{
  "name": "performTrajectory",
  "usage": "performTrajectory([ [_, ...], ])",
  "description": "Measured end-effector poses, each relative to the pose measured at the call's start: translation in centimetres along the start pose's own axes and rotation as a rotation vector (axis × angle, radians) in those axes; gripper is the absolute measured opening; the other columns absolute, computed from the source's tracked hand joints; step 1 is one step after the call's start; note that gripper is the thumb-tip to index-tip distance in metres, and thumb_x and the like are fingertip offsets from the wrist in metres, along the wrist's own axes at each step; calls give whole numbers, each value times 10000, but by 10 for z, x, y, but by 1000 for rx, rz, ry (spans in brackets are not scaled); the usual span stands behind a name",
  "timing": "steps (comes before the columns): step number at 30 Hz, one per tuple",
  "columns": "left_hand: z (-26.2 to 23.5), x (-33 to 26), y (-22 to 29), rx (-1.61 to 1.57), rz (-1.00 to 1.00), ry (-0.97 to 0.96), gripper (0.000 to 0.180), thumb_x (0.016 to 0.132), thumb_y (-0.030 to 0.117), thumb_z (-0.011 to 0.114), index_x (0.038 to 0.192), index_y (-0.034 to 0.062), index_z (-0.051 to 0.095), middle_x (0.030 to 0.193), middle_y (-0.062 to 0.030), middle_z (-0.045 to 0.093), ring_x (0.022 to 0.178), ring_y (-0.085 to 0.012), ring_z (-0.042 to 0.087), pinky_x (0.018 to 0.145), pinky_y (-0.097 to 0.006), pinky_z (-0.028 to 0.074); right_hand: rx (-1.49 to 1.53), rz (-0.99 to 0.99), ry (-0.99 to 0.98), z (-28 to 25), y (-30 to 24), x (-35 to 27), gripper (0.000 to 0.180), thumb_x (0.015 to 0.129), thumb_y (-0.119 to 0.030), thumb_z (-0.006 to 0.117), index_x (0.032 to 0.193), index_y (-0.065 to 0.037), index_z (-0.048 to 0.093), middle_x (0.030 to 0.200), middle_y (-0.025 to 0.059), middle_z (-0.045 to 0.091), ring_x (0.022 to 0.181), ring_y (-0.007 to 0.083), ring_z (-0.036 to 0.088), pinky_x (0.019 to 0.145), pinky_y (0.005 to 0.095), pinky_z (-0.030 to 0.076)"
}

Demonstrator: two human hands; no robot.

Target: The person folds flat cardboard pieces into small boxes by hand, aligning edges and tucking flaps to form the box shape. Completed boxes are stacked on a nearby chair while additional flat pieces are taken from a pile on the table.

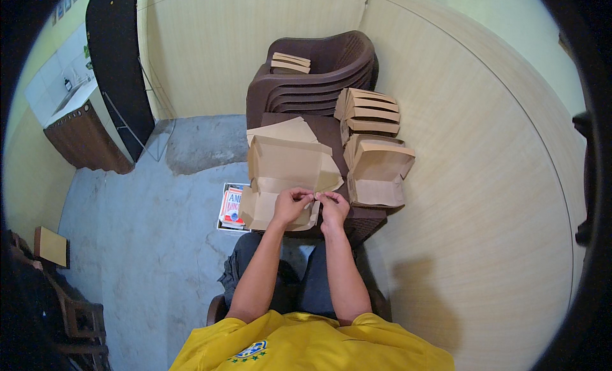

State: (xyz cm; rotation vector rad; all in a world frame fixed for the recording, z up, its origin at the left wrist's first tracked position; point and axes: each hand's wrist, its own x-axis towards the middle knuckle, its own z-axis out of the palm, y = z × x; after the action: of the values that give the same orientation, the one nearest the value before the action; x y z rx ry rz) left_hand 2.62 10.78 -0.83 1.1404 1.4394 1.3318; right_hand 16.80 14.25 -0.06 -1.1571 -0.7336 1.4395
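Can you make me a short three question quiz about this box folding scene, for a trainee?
1. True or false: both hands pinch the near edge of the flat brown cardboard sheet.
2. Where do the folded boxes stand? A) on the floor B) on the person's right of the sheet C) on the far counter
3. Fill in: a few more folded pieces lie on the seat of the stacked brown ____.

Key:
1. True: the left hand and the right hand meet at that edge.
2. B
3. chairs
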Motion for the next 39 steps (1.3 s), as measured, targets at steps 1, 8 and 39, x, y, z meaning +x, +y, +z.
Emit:
performTrajectory([
  [1,0,0,0,-13,-10,-5,226,976,172,810,1146,24,825,977,-59,822,867,-119,730,787,-291,566,2,-9,19,1,0,-1,305,863,66,850,1064,10,628,1007,113,742,947,200,723,868,325,587],
  [8,1,-3,6,45,-35,-4,228,980,175,806,1144,18,827,986,-67,821,872,-127,732,796,-300,576,-21,21,-13,-4,1,0,314,871,-2,886,1067,0,640,1010,116,752,914,194,724,843,311,583],
  [39,19,-8,31,681,71,169,259,926,368,750,1068,153,781,891,-103,803,889,-353,778,785,-495,595,-231,79,-139,-4,-22,5,168,937,-58,805,1088,-41,735,903,31,743,729,96,647,576,243,471],
])
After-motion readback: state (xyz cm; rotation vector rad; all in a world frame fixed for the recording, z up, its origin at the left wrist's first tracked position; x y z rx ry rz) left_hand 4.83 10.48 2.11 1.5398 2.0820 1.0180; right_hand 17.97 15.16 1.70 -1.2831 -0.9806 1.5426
